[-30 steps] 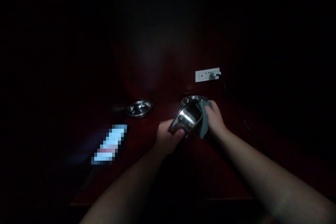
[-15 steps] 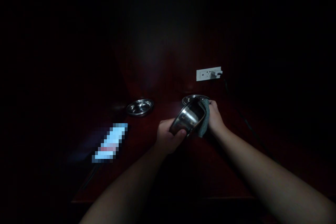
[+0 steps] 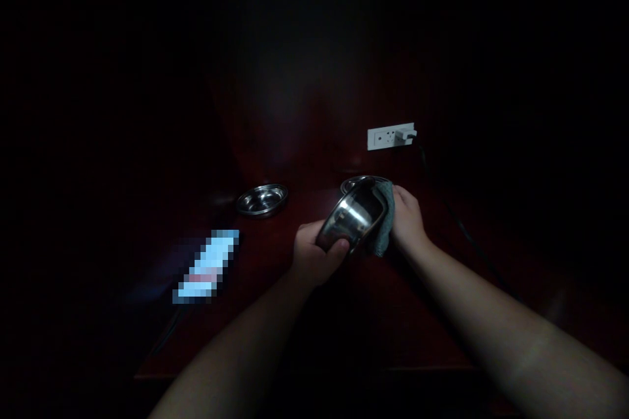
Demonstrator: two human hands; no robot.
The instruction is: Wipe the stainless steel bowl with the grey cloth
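A shiny steel bowl (image 3: 352,217) is held tilted on its side above the dark red table. My left hand (image 3: 318,254) is closed on its lower left edge, with the thumb on the outer wall. Against the bowl's right side lies a grey-green cloth (image 3: 386,222). My right hand (image 3: 409,217) is closed on that cloth and presses it to the bowl; most of its fingers are hidden behind the cloth. Behind the held bowl, a second steel dish (image 3: 350,184) shows only in part. Farther left, a shallow steel dish (image 3: 262,201) sits on the table.
A lit, pixelated screen (image 3: 209,267) lies at the left of the table (image 3: 275,340). On the back wall a white socket plate (image 3: 381,139) carries a plugged-in adapter (image 3: 405,135), whose dark cable (image 3: 462,228) runs down to the right. The surroundings are very dark.
My right hand has shifted slightly to the right with the cloth along the bowl's side. My left hand and the bowl have barely moved.
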